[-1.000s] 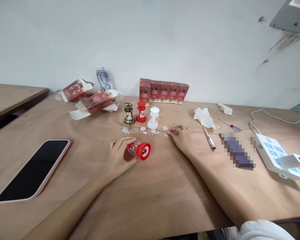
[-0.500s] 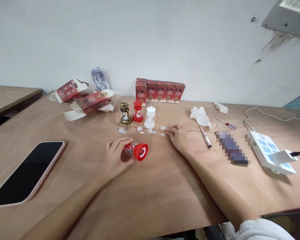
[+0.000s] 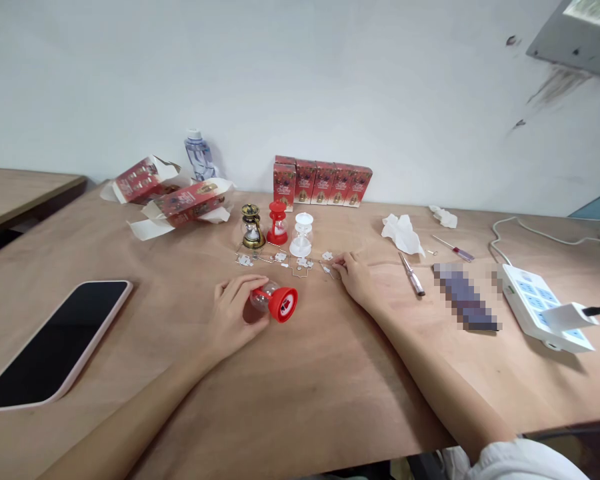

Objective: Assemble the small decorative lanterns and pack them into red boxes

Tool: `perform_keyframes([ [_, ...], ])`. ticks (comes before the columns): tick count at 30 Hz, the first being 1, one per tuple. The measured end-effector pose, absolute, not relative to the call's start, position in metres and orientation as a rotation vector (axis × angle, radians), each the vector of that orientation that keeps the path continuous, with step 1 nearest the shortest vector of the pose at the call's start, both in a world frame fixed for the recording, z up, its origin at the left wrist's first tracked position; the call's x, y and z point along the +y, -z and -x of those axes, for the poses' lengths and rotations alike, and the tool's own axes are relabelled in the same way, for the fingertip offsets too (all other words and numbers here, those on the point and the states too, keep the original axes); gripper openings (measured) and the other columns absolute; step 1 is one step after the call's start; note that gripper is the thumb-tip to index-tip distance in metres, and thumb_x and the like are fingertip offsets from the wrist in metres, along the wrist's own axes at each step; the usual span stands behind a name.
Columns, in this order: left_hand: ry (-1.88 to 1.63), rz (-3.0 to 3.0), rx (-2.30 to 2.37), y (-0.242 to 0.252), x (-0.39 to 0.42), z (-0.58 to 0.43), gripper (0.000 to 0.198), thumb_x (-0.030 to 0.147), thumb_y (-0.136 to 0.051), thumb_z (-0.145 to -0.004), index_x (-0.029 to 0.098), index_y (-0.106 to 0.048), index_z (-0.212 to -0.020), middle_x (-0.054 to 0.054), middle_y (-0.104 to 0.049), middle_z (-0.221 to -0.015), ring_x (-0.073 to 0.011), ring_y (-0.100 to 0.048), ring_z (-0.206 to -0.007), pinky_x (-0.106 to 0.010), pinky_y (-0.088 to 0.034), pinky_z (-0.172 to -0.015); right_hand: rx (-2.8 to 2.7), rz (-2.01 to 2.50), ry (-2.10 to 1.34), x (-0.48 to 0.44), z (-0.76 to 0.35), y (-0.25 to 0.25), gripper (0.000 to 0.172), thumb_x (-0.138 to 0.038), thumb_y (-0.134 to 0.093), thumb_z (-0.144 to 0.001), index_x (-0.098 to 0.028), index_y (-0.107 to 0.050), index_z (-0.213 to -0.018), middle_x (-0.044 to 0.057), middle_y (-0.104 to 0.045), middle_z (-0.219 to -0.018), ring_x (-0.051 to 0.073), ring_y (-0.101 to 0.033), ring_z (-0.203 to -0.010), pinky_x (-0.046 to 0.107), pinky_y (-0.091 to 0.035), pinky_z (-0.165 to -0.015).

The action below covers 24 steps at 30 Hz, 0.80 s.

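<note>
My left hand (image 3: 237,310) is wrapped around a small red lantern (image 3: 283,305) with a clear globe. The lantern lies tipped over, its round base and the printed disc on it turned towards me. My right hand (image 3: 355,280) rests on the table with its fingertips pinched together beside a thin wire piece (image 3: 326,268); what they hold is too small to make out. Small white cut-out pieces (image 3: 301,263) and bent wires lie between the hands. Behind them stand a bronze-coloured lantern (image 3: 253,228), a red lantern (image 3: 277,223) and a white lantern (image 3: 301,237).
Several red boxes (image 3: 325,183) stand against the wall, with opened boxes (image 3: 193,202) and a water bottle (image 3: 199,157) to their left. Near left lies a phone (image 3: 55,343). On the right are crumpled tissue (image 3: 403,233), screwdrivers (image 3: 413,275), a blurred dark object (image 3: 465,297) and a power strip (image 3: 535,297).
The right fingertips have shifted slightly on the table by the wire pieces. My left hand keeps the red lantern in nearly the same pose; the whole view has moved a little.
</note>
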<state>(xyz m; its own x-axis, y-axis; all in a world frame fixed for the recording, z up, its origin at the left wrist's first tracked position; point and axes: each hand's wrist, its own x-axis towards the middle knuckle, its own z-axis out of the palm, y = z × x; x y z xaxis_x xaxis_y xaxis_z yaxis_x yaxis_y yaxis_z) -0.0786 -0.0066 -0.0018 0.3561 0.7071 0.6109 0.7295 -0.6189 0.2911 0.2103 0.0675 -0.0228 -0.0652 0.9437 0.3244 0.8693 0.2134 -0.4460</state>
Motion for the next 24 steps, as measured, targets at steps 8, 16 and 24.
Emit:
perform_keyframes([
  [8,1.13,2.558,-1.37,0.001,-0.007,0.078,0.042,0.02,-0.056,-0.075,0.022,-0.047,-0.116,-0.008,-0.064,-0.115,-0.0243,-0.061,-0.106,-0.036,-0.036,-0.084,-1.93,1.582,-0.154,0.066,-0.21,0.023,0.008,-0.016,-0.051,-0.085,-0.018,-0.058,-0.083,0.008,-0.062,-0.088,0.021,-0.06,-0.082,0.034,-0.049,-0.075],
  [16,1.143,2.575,-1.419,0.001,-0.007,0.078,0.042,0.021,-0.055,-0.075,0.024,-0.047,-0.117,-0.008,-0.064,-0.115,-0.025,-0.061,-0.105,-0.037,-0.036,-0.086,-1.897,0.953,0.121,0.043,-0.192,0.02,0.015,-0.017,-0.049,-0.091,-0.022,-0.063,-0.092,0.006,-0.064,-0.085,0.017,-0.063,-0.081,0.029,-0.053,-0.072],
  [24,1.129,2.591,-1.399,-0.001,-0.007,0.077,0.043,0.02,-0.056,-0.074,0.023,-0.048,-0.116,-0.008,-0.065,-0.112,-0.0251,-0.061,-0.105,-0.038,-0.037,-0.085,-1.901,0.538,0.113,-0.002,-0.14,0.01,0.028,-0.008,-0.05,-0.089,-0.025,-0.063,-0.108,0.003,-0.066,-0.082,0.014,-0.062,-0.073,0.027,-0.053,-0.064],
])
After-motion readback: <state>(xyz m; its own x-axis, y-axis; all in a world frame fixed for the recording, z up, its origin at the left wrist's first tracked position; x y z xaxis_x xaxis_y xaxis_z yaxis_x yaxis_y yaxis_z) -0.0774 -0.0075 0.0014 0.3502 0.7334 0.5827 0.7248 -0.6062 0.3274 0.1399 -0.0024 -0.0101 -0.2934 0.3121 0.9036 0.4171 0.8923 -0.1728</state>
